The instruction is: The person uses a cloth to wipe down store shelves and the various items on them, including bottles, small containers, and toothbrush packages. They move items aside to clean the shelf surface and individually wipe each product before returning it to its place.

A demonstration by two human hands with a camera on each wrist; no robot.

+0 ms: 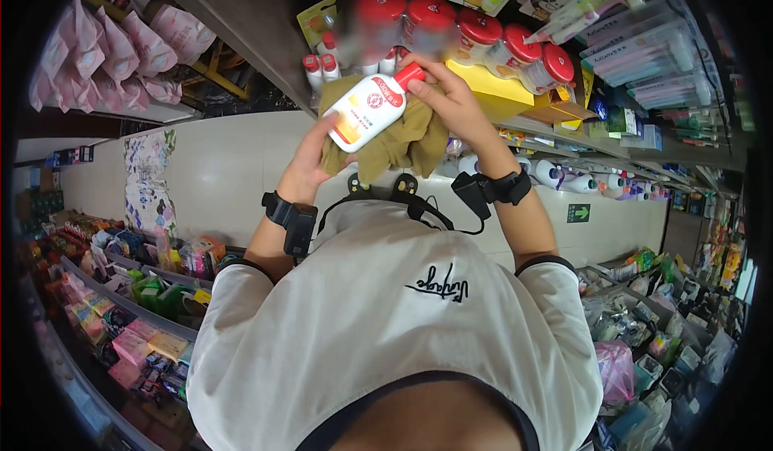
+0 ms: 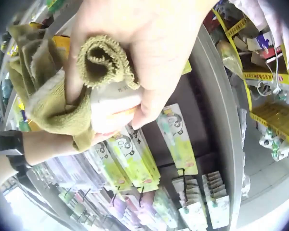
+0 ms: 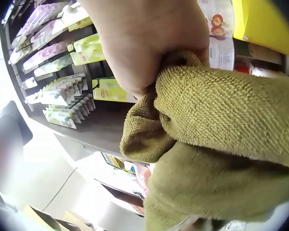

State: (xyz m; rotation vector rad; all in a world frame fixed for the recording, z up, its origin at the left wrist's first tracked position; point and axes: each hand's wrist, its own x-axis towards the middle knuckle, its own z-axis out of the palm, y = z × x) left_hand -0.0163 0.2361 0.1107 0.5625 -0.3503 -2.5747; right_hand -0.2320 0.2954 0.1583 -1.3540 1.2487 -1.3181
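White bottle (image 1: 366,121) is held between both hands, in front of the shelf (image 1: 266,28). It sits tilted, label up, red cap (image 1: 411,76) toward the right hand (image 1: 459,105). Olive cloth (image 1: 398,143) is bunched under and beside the bottle.

Left hand (image 1: 308,153): grip partly closed, curled round the lower end of the bottle, thumb on its front. The left wrist view shows a rolled fold of cloth beside the bottle, inside the same grip.

Right hand: grip mostly closed at the cap end, thumb and fingers on the red cap. In the right wrist view the cloth runs right by the curled fingers; the bottle is hidden there, so can't tell how much cloth that grip has.

Around: red-lidded jars (image 1: 515,52) stand in a row on the shelf just beyond the hands, yellow box (image 1: 491,88) below them. Small red-capped bottles (image 1: 320,68) near the jars. Pink packets (image 1: 121,48) hang off to the left. Bins of packaged goods (image 1: 149,302) lower left. Green floor sign (image 1: 578,213) on the pale floor (image 1: 233,169), right side.
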